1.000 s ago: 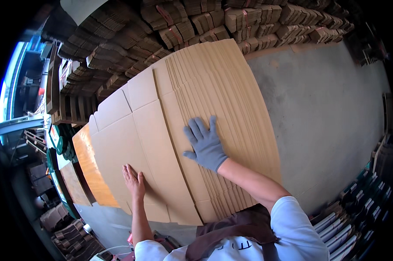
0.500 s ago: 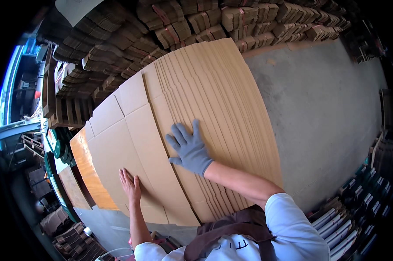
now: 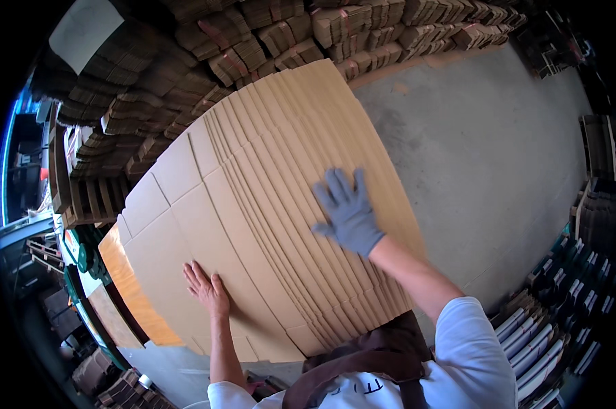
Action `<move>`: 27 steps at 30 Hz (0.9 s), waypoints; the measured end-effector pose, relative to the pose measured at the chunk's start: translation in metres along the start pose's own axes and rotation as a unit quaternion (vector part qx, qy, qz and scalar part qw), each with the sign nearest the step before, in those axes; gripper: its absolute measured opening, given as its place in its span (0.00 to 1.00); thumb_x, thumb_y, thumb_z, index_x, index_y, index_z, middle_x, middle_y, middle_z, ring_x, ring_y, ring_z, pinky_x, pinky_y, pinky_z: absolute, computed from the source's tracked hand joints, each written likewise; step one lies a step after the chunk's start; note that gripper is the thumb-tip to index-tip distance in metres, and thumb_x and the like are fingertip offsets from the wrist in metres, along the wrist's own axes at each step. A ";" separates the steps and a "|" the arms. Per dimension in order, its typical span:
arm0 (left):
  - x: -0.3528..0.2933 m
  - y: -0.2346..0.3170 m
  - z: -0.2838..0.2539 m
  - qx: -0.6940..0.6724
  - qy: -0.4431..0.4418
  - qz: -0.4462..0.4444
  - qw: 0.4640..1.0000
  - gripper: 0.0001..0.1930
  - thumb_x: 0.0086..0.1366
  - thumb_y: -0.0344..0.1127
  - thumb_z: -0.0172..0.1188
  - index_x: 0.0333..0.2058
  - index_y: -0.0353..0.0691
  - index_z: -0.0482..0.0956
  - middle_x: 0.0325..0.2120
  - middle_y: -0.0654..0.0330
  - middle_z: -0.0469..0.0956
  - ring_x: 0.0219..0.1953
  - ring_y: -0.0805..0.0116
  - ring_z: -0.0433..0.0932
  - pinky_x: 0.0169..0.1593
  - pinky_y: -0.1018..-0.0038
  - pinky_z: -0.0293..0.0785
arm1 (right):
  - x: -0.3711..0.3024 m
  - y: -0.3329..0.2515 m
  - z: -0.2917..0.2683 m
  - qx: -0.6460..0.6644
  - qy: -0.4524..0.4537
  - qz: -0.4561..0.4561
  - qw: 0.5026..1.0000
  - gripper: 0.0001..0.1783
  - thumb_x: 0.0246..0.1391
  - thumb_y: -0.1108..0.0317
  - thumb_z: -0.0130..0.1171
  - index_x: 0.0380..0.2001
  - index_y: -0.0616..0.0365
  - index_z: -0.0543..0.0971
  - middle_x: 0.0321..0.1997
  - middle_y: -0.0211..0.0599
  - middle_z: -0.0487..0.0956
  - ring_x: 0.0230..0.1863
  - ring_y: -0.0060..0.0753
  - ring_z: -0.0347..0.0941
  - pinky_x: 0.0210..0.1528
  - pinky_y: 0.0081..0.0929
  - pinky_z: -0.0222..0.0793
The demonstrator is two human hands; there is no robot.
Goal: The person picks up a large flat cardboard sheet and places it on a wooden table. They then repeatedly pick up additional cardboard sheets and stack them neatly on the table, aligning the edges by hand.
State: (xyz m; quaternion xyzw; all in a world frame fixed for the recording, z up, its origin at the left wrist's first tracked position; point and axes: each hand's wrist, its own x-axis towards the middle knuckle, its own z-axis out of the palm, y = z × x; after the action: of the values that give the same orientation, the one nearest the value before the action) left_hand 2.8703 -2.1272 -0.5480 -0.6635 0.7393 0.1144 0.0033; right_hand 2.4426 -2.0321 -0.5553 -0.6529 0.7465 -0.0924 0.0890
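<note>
Before me lies a broad stack of flat cardboard box blanks point(image 3: 260, 170), fanned out so that their edges step across toward the right. My bare left hand point(image 3: 208, 290) rests on the top blank at the left, fingers stretched out and close together. Over the stepped edges on the right is my right hand point(image 3: 349, 215), in a grey glove, its fingers spread and slightly blurred. Neither hand grips anything. Whether the gloved palm presses on the cardboard or hovers just above it, I cannot tell. An orange-brown wooden board point(image 3: 134, 286) shows beneath the stack's left end.
Tied bundles of folded cardboard point(image 3: 281, 41) are piled along the far side. Grey floor point(image 3: 485, 170) stretches to the right. Several white-edged flat pieces point(image 3: 533, 347) stand in rows at the lower right. A wooden pallet point(image 3: 96, 198) is at the left.
My gloved right hand has moved right across the stepped edges, still spread. The blanks are fanned more evenly, with the top ones shifted left. My left hand stays on the top blank.
</note>
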 end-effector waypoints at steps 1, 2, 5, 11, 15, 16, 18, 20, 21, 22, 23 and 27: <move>0.002 0.000 0.005 0.002 0.004 0.004 1.000 0.39 0.75 0.57 0.44 0.77 0.46 0.46 0.79 0.54 0.40 0.80 0.52 0.36 0.74 0.37 0.34 | 0.002 -0.006 -0.008 -0.008 -0.050 0.000 0.999 0.50 0.62 0.26 0.39 0.73 0.55 0.61 0.77 0.53 0.57 0.80 0.52 0.44 0.76 0.74 0.28; 0.003 -0.001 0.007 0.005 0.006 0.010 1.000 0.39 0.75 0.58 0.42 0.77 0.47 0.46 0.79 0.54 0.40 0.80 0.52 0.36 0.74 0.38 0.34 | 0.002 -0.010 -0.008 -0.018 -0.069 -0.005 0.997 0.50 0.62 0.26 0.38 0.74 0.55 0.60 0.78 0.53 0.56 0.80 0.52 0.44 0.76 0.74 0.28; 0.005 -0.010 0.006 0.011 -0.003 0.007 1.000 0.39 0.76 0.60 0.40 0.77 0.47 0.45 0.79 0.54 0.39 0.80 0.51 0.35 0.74 0.39 0.34 | 0.006 -0.020 -0.009 -0.026 -0.110 -0.020 0.993 0.51 0.63 0.27 0.36 0.76 0.54 0.57 0.81 0.51 0.51 0.81 0.51 0.42 0.76 0.74 0.26; 0.009 -0.037 -0.007 0.017 -0.009 0.040 0.999 0.39 0.76 0.59 0.43 0.77 0.47 0.46 0.78 0.54 0.42 0.79 0.50 0.37 0.74 0.38 0.36 | 0.015 -0.002 -0.019 0.059 -0.096 0.008 0.994 0.50 0.64 0.28 0.37 0.76 0.54 0.56 0.81 0.51 0.50 0.82 0.52 0.40 0.76 0.73 0.25; 0.019 0.008 -0.008 0.033 -0.027 0.021 0.999 0.37 0.75 0.55 0.47 0.75 0.44 0.50 0.77 0.53 0.48 0.79 0.50 0.43 0.74 0.39 0.36 | 0.001 0.020 -0.010 0.073 -0.062 0.003 0.995 0.47 0.64 0.31 0.43 0.74 0.53 0.60 0.80 0.52 0.53 0.81 0.53 0.42 0.76 0.72 0.27; 0.022 0.038 -0.015 0.055 -0.041 -0.001 0.998 0.37 0.75 0.54 0.48 0.75 0.44 0.51 0.76 0.53 0.50 0.78 0.50 0.45 0.74 0.39 0.36 | -0.002 0.032 -0.007 0.094 -0.044 -0.014 0.994 0.46 0.64 0.32 0.45 0.74 0.54 0.61 0.79 0.53 0.53 0.81 0.53 0.42 0.76 0.73 0.28; 0.023 0.093 -0.031 -0.008 0.049 0.181 0.982 0.36 0.71 0.47 0.56 0.73 0.42 0.56 0.74 0.52 0.57 0.78 0.50 0.48 0.76 0.44 0.33 | 0.001 0.056 -0.040 0.169 0.000 0.097 0.981 0.45 0.60 0.36 0.56 0.69 0.57 0.66 0.73 0.53 0.65 0.73 0.51 0.59 0.73 0.58 0.50; 0.026 0.192 -0.036 0.018 -0.061 0.269 0.961 0.35 0.64 0.38 0.62 0.70 0.41 0.64 0.72 0.51 0.60 0.77 0.49 0.49 0.75 0.45 0.34 | -0.024 0.092 -0.030 0.317 0.018 0.299 0.900 0.43 0.58 0.40 0.62 0.66 0.62 0.70 0.60 0.51 0.77 0.59 0.49 0.75 0.63 0.44 0.68; 0.025 0.237 -0.031 0.005 -0.123 0.326 0.937 0.36 0.62 0.36 0.64 0.69 0.42 0.65 0.72 0.52 0.61 0.77 0.50 0.50 0.75 0.44 0.34 | -0.041 0.107 -0.018 0.402 0.002 0.404 0.822 0.42 0.57 0.43 0.66 0.63 0.65 0.72 0.53 0.49 0.83 0.50 0.48 0.81 0.56 0.38 0.75; 0.025 0.295 -0.034 0.011 -0.234 0.381 0.895 0.34 0.63 0.38 0.65 0.67 0.43 0.67 0.72 0.55 0.61 0.77 0.54 0.52 0.74 0.42 0.37 | -0.058 0.130 0.004 0.502 -0.083 0.417 0.753 0.37 0.54 0.50 0.71 0.58 0.68 0.77 0.44 0.48 0.86 0.40 0.43 0.83 0.48 0.35 0.79; 0.019 0.317 -0.022 0.025 -0.231 0.472 0.850 0.34 0.63 0.38 0.65 0.67 0.44 0.68 0.70 0.55 0.63 0.76 0.55 0.53 0.74 0.41 0.43 | -0.066 0.136 0.009 0.567 -0.098 0.404 0.711 0.34 0.53 0.53 0.72 0.55 0.68 0.79 0.44 0.47 0.86 0.41 0.38 0.83 0.48 0.32 0.78; 0.016 0.364 0.019 0.075 -0.208 0.627 0.747 0.35 0.63 0.47 0.67 0.67 0.48 0.69 0.70 0.60 0.63 0.75 0.61 0.56 0.72 0.41 0.51 | -0.056 0.150 -0.012 0.631 -0.163 0.316 0.689 0.29 0.53 0.58 0.72 0.52 0.67 0.81 0.46 0.44 0.87 0.43 0.28 0.82 0.48 0.27 0.77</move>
State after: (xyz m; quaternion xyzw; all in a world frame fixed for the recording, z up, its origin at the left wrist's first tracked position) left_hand 2.5078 -2.1058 -0.5086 -0.0082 0.9762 0.1700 0.1341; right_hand 2.3031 -1.9569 -0.5810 -0.1726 0.6480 -0.4004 0.6244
